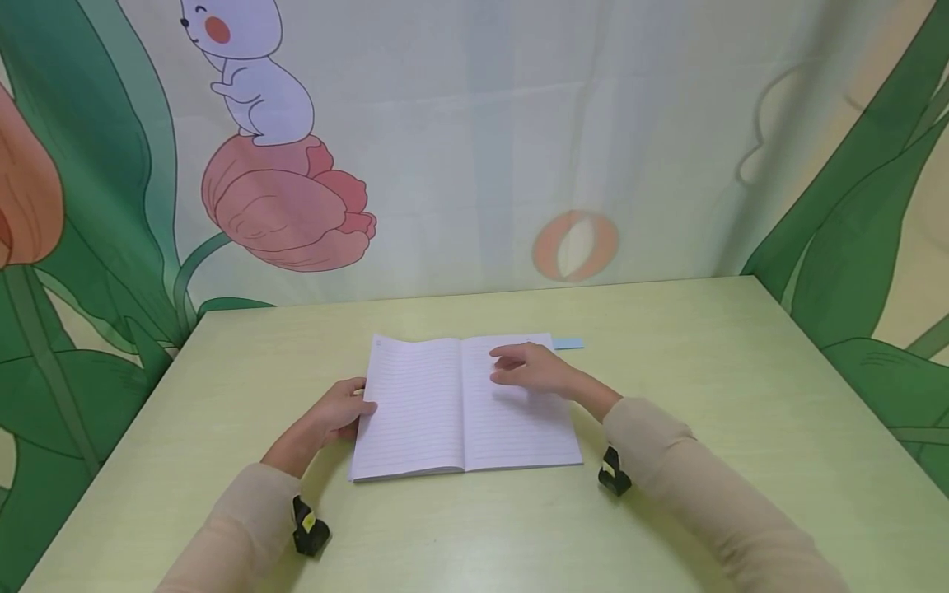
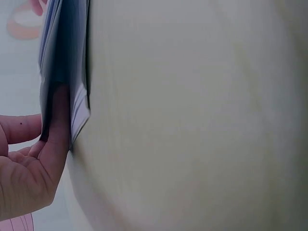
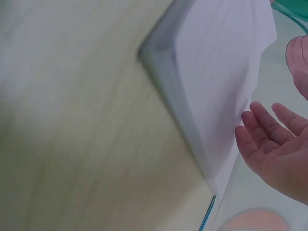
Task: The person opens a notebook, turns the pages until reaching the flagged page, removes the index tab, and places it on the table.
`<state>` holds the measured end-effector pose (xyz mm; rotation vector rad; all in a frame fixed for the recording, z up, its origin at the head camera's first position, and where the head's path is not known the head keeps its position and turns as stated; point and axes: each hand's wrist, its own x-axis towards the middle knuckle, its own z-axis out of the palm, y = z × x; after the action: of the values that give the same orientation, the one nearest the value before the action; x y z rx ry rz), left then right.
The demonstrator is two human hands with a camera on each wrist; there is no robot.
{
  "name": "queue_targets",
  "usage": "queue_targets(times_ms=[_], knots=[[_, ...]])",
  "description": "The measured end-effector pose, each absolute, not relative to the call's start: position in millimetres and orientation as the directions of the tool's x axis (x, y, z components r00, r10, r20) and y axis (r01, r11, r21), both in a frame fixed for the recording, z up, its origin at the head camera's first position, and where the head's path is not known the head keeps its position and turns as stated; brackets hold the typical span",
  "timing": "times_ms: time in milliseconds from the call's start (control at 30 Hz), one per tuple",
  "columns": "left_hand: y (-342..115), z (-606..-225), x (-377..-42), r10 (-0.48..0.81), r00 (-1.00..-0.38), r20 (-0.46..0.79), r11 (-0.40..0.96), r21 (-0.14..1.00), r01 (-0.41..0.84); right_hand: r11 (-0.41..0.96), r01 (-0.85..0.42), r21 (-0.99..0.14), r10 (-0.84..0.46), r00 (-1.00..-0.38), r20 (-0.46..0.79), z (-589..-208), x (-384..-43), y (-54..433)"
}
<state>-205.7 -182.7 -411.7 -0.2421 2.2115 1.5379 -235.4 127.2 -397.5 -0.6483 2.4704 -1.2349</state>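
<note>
An open notebook (image 1: 423, 412) with lined, unwritten pages lies on the table. At its left edge my left hand (image 1: 343, 410) pinches a stack of leaves, thumb on top. In the left wrist view, fingers (image 2: 58, 115) reach in between the lifted leaves and the lower part of the notebook. My right hand (image 1: 535, 369) hovers above the upper part of the right page (image 1: 519, 436), fingers loosely bent and holding nothing. The right wrist view shows that hand's fingertips (image 3: 246, 118) close over the page. A light blue strip (image 1: 568, 343) sticks out past the notebook's upper right corner.
The pale green-yellow table (image 1: 474, 535) carries the notebook near its middle. A printed curtain (image 1: 445, 165) with tulips and a white animal hangs along the table's far edge. Small black devices (image 1: 310, 527) are strapped at both wrists.
</note>
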Motion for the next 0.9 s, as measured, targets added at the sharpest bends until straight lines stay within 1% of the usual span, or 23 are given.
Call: queue_targets(times_ms=[167,300,400,567,800,900], knots=[[-183.0,-411.6,-205.7,0.100,-0.891,-0.443,0.375,0.846,-0.379,0.579,-0.305,-0.756,-0.502,-0.864,-0.037,-399.4,-240.8,141.7],[-182.3,-411.8,-204.9,0.100,-0.892,-0.441,0.381,0.845,-0.375,0.663,-0.359,-0.657,-0.501,-0.865,-0.033,-403.6,-247.9,152.5],[-182.3,-412.3,-205.0,0.103,-0.893,-0.438,0.382,0.846,-0.371,0.706,-0.377,-0.600,-0.510,-0.858,-0.062,-404.2,-250.9,159.5],[-183.4,-413.9,-206.3,0.099,-0.895,-0.435,0.379,0.848,-0.370,0.759,-0.371,-0.536,-0.507,-0.852,-0.129,-405.3,-253.8,168.9],[-183.2,-414.8,-206.5,0.082,-0.895,-0.438,0.402,0.837,-0.372,0.847,-0.362,-0.388,-0.461,-0.864,-0.201,-406.4,-254.5,174.9],[-183.2,-414.5,-206.4,0.080,-0.896,-0.438,0.404,0.836,-0.372,0.860,-0.354,-0.368,-0.448,-0.869,-0.212,-407.4,-254.3,176.0]])
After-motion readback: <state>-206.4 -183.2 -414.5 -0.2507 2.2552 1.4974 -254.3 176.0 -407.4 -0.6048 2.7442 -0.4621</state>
